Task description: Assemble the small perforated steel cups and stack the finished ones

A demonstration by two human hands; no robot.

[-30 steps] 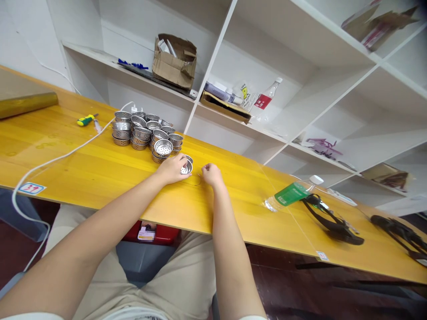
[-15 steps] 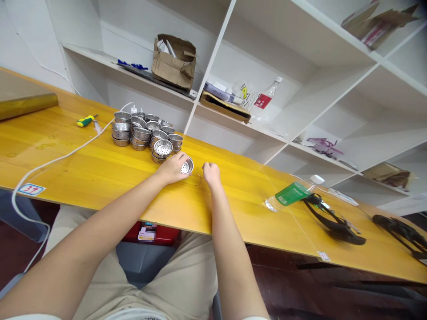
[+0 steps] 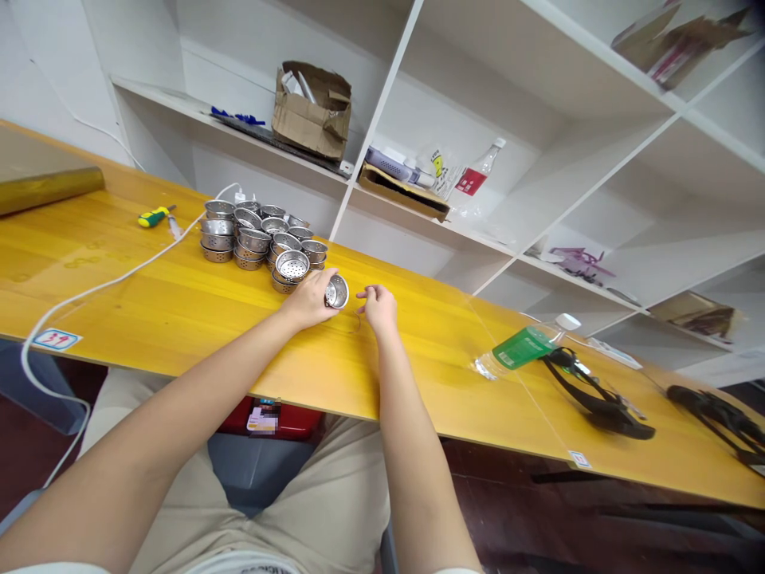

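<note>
At tabletop [image 3: 430, 367] — shiny perforated cup [image 3: 338, 292] pinched in left hand [image 3: 309, 300]; right hand [image 3: 380, 307] half-curled, hold unclear.

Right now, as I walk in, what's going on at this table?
A person's left hand holds a small perforated metal cup, tilted. The right hand is close by, apart from the cup; whether it grips anything is too small to tell. More such cups stand in stacks on the yellow wooden table, and a screwdriver lies left of them.
</note>
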